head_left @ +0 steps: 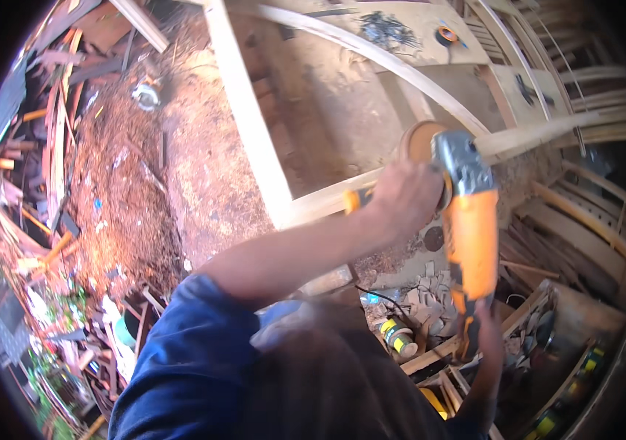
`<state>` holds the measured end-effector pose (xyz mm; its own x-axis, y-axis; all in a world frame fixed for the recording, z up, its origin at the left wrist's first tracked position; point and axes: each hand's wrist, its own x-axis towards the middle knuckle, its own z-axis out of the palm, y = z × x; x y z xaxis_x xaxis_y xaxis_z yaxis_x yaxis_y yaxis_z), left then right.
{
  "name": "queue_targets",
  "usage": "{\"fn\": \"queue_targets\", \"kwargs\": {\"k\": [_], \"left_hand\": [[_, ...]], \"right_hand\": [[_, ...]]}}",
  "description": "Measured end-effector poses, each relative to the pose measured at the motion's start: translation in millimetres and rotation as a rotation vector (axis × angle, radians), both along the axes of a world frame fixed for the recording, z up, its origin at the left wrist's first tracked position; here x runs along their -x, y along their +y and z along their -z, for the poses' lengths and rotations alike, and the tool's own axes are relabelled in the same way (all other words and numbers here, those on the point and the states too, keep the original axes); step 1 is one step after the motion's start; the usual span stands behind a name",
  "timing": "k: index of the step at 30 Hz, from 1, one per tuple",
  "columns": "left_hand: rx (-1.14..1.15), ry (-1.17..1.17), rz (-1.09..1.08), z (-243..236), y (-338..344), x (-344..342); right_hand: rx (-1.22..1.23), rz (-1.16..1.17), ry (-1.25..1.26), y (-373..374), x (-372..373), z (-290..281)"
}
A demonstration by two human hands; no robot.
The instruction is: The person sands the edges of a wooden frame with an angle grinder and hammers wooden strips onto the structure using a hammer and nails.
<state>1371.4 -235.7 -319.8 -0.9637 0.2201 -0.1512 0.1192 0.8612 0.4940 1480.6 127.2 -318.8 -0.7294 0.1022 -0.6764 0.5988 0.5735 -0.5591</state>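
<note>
Grinder point(468, 220), orange body with grey head, held over pale wooden strip point(526, 137), its round sanding disc point(419, 141) touching this strip near the frame post point(247, 110). Left hand point(405, 198) closed tight around the side handle point(353, 199), fingers wrapped; right hand point(483, 312) closed around the rear end of the body, lower in the view and partly hidden. Sawdust-covered ground point(137, 191) to the left, wood scraps point(41, 147) at its edge, bent wooden slats point(592, 81) at upper right.
</note>
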Motion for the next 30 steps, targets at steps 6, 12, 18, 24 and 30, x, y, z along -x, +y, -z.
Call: {"fn": "queue_targets", "kwargs": {"k": [6,12,18,24,30], "left_hand": [[-0.044,-0.095,-0.177,1.0,-71.4,-140.3],[0.006,-0.171,-0.161,-1.6,-90.3,-175.3],[0.025,-0.184,-0.194,-3.3,-95.3,-192.5],[0.021,-0.161,-0.188,2.0,-88.3,-181.3],[-0.001,-0.185,-0.184,1.0,-104.4,-193.7]], "right_hand": [[0.129,-0.206,-0.047,-85.2,-76.7,-18.7],[0.202,-0.235,-0.033,-113.5,-96.6,-21.9],[0.169,-0.325,0.052,-114.0,-117.9,-15.9],[0.230,-0.165,0.027,-113.4,-119.1,-19.1],[0.245,-0.167,-0.091,-129.5,-136.0,-17.6]]}}
